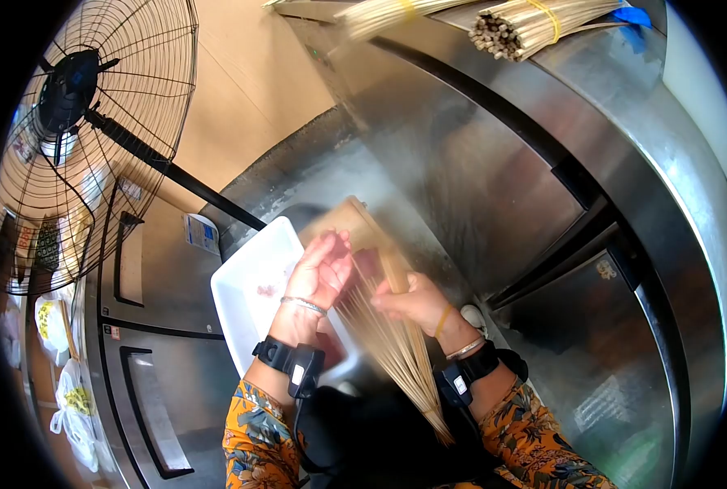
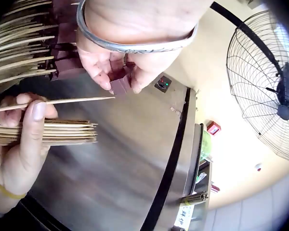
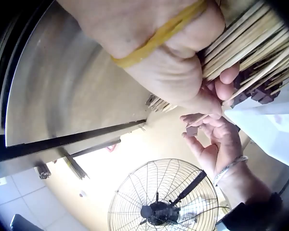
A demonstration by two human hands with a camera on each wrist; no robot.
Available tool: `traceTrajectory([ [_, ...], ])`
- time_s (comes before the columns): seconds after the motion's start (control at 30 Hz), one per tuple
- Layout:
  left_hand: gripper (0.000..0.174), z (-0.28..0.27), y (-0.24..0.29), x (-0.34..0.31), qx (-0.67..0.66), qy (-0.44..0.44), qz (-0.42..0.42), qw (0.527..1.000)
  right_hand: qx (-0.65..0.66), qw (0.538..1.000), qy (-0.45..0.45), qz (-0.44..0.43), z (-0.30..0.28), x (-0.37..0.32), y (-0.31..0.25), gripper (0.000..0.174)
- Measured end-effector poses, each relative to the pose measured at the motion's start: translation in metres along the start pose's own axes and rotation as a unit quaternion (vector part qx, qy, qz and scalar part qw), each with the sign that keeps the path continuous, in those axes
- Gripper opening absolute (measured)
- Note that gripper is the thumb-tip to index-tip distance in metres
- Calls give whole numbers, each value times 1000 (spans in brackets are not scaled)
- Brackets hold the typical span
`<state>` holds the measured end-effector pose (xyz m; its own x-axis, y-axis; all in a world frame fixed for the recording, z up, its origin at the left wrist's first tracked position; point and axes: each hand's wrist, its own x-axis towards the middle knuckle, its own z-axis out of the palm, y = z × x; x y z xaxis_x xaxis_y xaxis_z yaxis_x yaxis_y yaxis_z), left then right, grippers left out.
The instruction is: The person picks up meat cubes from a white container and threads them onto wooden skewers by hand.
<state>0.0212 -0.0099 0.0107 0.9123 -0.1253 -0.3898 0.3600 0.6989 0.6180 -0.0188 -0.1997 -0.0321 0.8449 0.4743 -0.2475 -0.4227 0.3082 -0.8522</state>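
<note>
My left hand (image 1: 322, 273) pinches a small dark reddish-brown block (image 2: 120, 85) between thumb and fingers. Facing it, my right hand (image 1: 416, 301) grips a bundle of bamboo skewers (image 2: 62, 132) and pinches one single skewer (image 2: 82, 100) between thumb and fingers. That skewer's tip points toward the block, close to it in the left wrist view. Beside the hands lie several skewers with dark blocks (image 2: 67, 67) threaded on their ends. A white tub (image 1: 233, 277) stands beside the left hand, with small reddish bits inside.
A black wire fan (image 1: 74, 90) stands at the left on a pole. More skewers, tied with a yellow band (image 1: 514, 31), lie on the steel counter (image 1: 616, 90) at the upper right. Steel cabinet doors (image 1: 155, 391) flank the left side.
</note>
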Motion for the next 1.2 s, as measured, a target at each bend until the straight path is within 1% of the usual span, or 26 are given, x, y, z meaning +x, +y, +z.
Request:
traceTrajectory([
  [0.07,22,1,0,2,-19,6,2,1000,-17,1000,4,4,1,0,-1,9],
  [0.17,27,11,4,0,-12,-5,1,1000,-29,1000,4,9,0,1,1,10],
  [0.27,30,8,4,3,-26,-22,-1,999,-33,999,1,8,0,1,2,10],
  [0.4,33,15,3,-1,18,-24,22,999,-57,998,5,-3,2,0,-2,11],
  [0.57,34,22,3,-6,47,-27,45,997,-56,998,5,1,2,2,3,10],
  [0.63,31,18,5,-6,112,2,65,992,-58,998,9,3,2,2,3,9],
  [0.67,29,15,7,-6,145,17,74,987,-60,998,10,5,2,3,3,9],
  [0.77,26,2,12,-4,240,16,77,968,-57,998,9,-1,-1,3,4,9],
  [0.87,27,-9,20,-5,403,31,92,910,-46,999,14,-6,0,2,3,8],
  [0.97,32,1,17,-14,472,11,211,856,-25,1000,13,0,0,4,4,8],
  [1.07,35,1,20,-17,442,-16,227,868,-27,1000,14,-4,-1,3,2,8],
  [1.17,33,3,23,-18,398,-39,169,901,-37,999,19,-8,-2,4,6,8],
  [1.2,31,3,22,-17,357,-24,149,922,-40,999,21,-8,-2,4,7,8],
])
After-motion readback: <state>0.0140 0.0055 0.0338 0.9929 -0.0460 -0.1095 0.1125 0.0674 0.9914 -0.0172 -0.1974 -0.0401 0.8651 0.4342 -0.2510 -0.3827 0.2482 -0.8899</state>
